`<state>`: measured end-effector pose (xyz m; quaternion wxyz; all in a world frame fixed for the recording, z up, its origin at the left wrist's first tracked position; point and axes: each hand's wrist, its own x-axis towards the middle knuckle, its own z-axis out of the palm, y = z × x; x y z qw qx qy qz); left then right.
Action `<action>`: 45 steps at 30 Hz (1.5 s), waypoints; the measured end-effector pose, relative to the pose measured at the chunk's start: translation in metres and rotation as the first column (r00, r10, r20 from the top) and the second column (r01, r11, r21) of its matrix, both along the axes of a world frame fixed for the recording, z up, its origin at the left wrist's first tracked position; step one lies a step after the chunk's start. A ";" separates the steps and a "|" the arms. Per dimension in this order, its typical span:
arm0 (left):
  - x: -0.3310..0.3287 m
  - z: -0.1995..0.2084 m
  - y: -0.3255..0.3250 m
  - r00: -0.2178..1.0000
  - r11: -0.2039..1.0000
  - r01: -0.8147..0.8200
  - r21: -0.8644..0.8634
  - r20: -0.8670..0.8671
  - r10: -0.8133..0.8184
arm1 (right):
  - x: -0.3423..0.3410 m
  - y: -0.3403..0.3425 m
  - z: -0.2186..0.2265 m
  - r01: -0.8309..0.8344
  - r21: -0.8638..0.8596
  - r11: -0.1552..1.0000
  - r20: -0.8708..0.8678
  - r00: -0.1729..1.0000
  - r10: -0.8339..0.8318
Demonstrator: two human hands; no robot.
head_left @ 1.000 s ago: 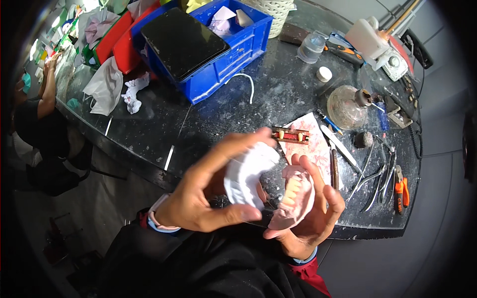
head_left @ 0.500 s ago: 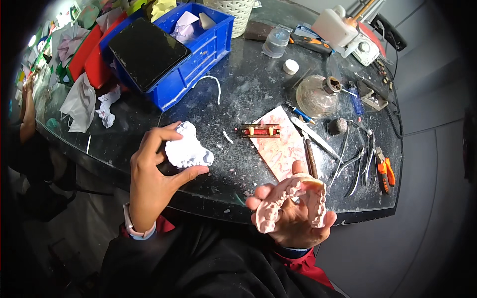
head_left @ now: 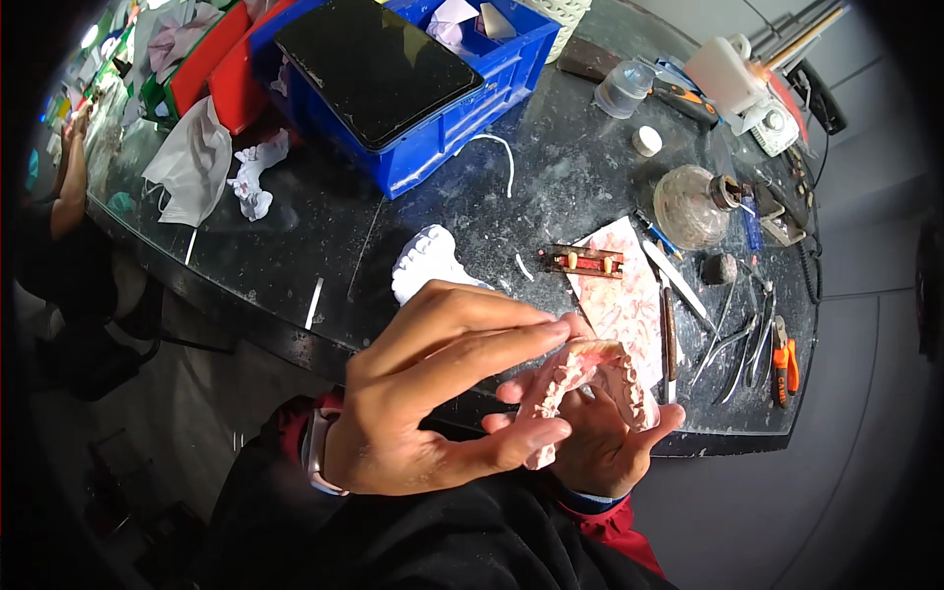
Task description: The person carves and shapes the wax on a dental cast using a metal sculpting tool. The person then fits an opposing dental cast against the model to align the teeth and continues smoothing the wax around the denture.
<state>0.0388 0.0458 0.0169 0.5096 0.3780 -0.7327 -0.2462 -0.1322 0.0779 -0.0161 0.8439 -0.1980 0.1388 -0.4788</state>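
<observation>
A pink horseshoe-shaped dental cast (head_left: 562, 379) rests in my upturned right hand (head_left: 598, 444), whose fingers curl under and around it. From the left, my left hand (head_left: 433, 393) reaches over with thumb and fingers apart on either side of the cast's left arm. Whether those fingertips touch it I cannot tell. Beyond my left hand, a white dental cast (head_left: 428, 264) lies on the bench, partly hidden by the knuckles. A small dark holder with red wax and two teeth (head_left: 590, 262) lies on the edge of a pink-stained white sheet (head_left: 621, 300).
Right of the sheet lie a white-bladed knife (head_left: 678, 285), metal pliers (head_left: 728, 354) and orange-handled cutters (head_left: 785, 364). A glass spirit burner (head_left: 691, 206) stands behind them. At the back left, a blue bin (head_left: 433, 138) carries a black tablet (head_left: 379, 69). A face mask (head_left: 195, 162) lies farther left.
My left hand has let go of the white cast, leaving it on the bench, and moved right to the pink cast. The view has shifted, so the bench items appear farther right.
</observation>
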 end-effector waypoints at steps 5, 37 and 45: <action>-0.004 0.001 -0.004 0.998 0.998 0.061 0.025 -0.034 -0.060 | -0.003 -0.006 0.010 -0.120 0.014 0.993 -0.174 0.977 0.120; -0.034 0.006 -0.009 0.957 0.929 0.280 0.244 0.006 -0.290 | -0.021 0.002 -0.004 -0.116 -0.175 0.978 -0.090 0.991 0.101; -0.042 -0.006 -0.001 0.945 0.885 0.221 0.409 -0.316 -0.090 | -0.038 -0.001 0.012 -0.085 -0.223 0.971 -0.282 0.959 0.019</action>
